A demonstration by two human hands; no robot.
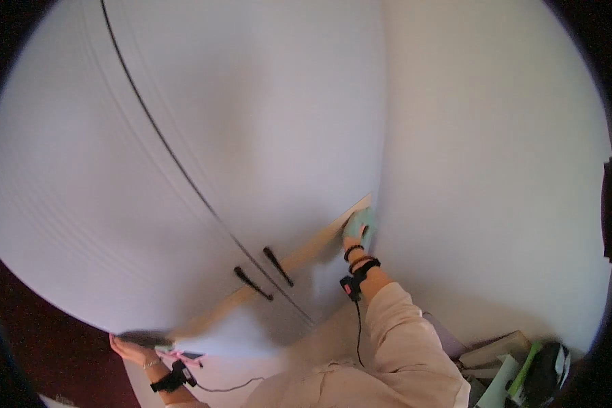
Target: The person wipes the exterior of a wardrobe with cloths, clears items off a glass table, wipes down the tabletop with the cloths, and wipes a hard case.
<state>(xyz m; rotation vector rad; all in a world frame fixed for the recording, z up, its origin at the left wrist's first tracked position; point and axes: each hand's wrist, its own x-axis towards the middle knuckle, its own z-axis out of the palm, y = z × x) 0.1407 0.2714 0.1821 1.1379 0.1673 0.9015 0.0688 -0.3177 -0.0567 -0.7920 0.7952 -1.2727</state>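
The worn camera looks down on a tall pale cabinet (285, 122), whose dark door seam (163, 139) runs from the upper left of the frame to its lower centre. Two black handles (253, 283) (278, 266) flank the seam. A wood-coloured band (319, 242) crosses the doors obliquely, behind the handles; whether it is a separate strip or part of the cabinet cannot be told.

The right hand (355, 228), right of centre, lies at the band's upper end. Pale-green material (367, 219), either cloth or glove, covers part of it; whether its fingers pinch, press or merely rest cannot be told. The left hand (130, 350), at lower left, has its fingers extended beside the cabinet's edge, with no grip visible. A pink object (183, 356) lies just beside it.

The step in hand is judged to be contact work at the door surface, the right hand at the green material and the left perhaps bracing. From this posture, a further move calls for even pressure, a steady left side and clearance around the projecting handles. Both wrists carry black devices (351, 287) (178, 376) with cables, which need slack.
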